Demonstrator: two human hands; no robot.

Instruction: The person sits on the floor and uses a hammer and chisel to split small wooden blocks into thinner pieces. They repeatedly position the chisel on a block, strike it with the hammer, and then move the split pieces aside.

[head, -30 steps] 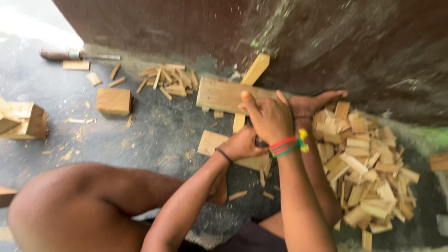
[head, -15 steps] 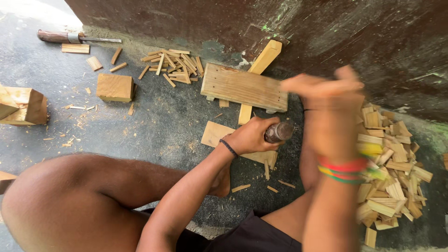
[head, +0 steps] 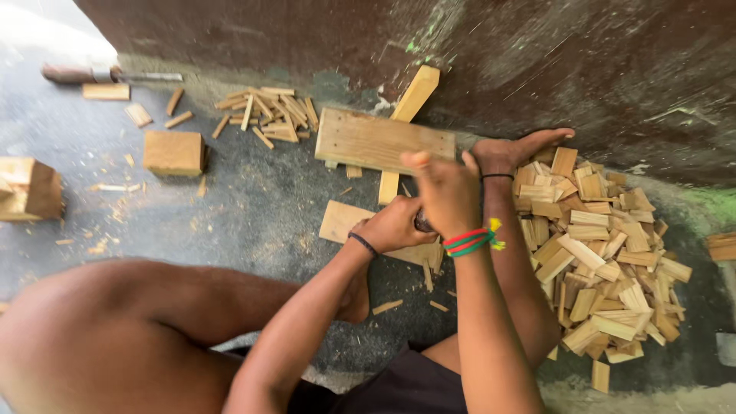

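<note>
My left hand (head: 395, 225), with a dark band at the wrist, is shut on a dark round tool handle (head: 422, 223) that stands on a small flat board (head: 343, 221) on the ground. My right hand (head: 445, 192), with red and green bands at the wrist, sits just above and against the left hand, over the handle. I see its back only, with the fingers curled, so what it grips is hidden. My bare foot (head: 521, 147) rests beside them, at the edge of a pile of split wood pieces (head: 606, 245).
A larger board (head: 383, 142) lies across a pale stick (head: 414, 96) by the dark wall. Thin slivers (head: 268, 115), a wood block (head: 172, 152), another block (head: 31, 188) and a wooden-handled metal tool (head: 100, 74) lie to the left. My bent knee (head: 115, 330) fills the lower left.
Half a second ago my right hand was raised high and blurred; it has come down onto the handle held by my left hand. The left hand has stayed on the small board.
</note>
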